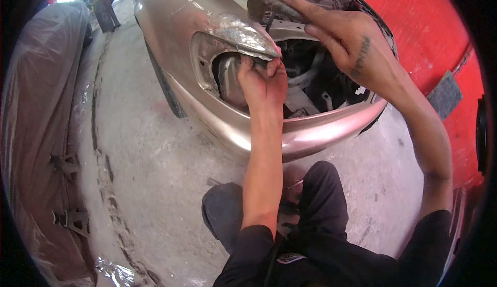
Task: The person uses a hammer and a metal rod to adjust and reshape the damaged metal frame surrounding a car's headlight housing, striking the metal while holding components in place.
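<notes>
Nearest you, your dark trousers (pixel 323 204) show bent knees at the bottom centre of the frame. Your right hand (pixel 357 46) is at the upper right, its fingers closed around the handle of a hammer (pixel 274 3), whose head is above the metal at the top centre, apparently not touching it. Your left hand (pixel 264 85), in the middle of the frame, has its fingers curled up under the pointed tip of the fender (pixel 171 23); whether they pinch the edge or hold something behind it, you can't tell from here, since the metal hides the fingertips.

That fender, champagne-coloured, fills the upper centre, with a rough bare-metal patch (pixel 240 31) just above your left hand. Below and right of it curves the bumper cover (pixel 331 126), bordering the empty headlight opening, where an inner panel (pixel 230 82) shows.

The step in hand looks like hammering the fender's bared corner while you support it from beneath. The next move probably calls for a controlled blow on the patch, with your left fingers clear of the striking point and their support steady.

Farther out, grey concrete floor (pixel 155 183) surrounds the car, translucent plastic sheeting (pixel 41 106) drapes a large shape along the left, and a red wall (pixel 424 7) closes off the upper right.
</notes>
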`<state>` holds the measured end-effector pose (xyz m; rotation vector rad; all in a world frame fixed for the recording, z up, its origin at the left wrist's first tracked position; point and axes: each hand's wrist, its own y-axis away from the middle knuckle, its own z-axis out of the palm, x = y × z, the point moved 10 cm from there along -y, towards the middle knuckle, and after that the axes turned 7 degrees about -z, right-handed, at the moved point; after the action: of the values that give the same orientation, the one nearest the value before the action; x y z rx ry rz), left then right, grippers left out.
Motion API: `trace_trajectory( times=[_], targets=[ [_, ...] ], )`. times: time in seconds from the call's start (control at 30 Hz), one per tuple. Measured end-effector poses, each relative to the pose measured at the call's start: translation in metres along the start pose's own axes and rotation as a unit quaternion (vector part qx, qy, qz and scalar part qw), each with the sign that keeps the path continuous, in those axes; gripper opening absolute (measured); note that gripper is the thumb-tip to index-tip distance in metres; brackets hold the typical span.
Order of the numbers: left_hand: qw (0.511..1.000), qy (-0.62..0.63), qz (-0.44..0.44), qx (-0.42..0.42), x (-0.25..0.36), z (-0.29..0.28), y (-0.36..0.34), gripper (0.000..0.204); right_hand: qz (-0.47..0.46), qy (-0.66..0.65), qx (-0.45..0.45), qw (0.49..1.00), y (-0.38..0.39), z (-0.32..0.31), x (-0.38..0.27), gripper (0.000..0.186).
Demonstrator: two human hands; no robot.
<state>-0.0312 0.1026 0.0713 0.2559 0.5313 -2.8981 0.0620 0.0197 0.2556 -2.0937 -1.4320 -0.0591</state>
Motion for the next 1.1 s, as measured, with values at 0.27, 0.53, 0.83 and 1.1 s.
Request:
trace_trajectory(
  times=[0.27,0.53,0.83,1.1],
  targets=[
    [0.998,0.022,0.008,0.057,0.006,-0.001,0.003,0.018,0.002,0.051,-0.08,0.995,-0.003,0.02,-0.018,0.057],
    [0.999,0.008,0.013,0.033,0.005,-0.004,0.001,0.02,-0.038,0.026,0.053,0.998,-0.009,0.004,-0.023,0.054],
    [1.0,0.021,0.005,-0.01,0.007,-0.007,-0.001,0.024,-0.038,0.034,-0.027,0.998,-0.026,0.0,-0.032,0.059],
    [1.0,0.009,0.003,0.013,0.003,-0.004,0.0,0.025,-0.06,0.053,0.046,0.996,-0.016,-0.004,-0.02,0.052]
  ],
)
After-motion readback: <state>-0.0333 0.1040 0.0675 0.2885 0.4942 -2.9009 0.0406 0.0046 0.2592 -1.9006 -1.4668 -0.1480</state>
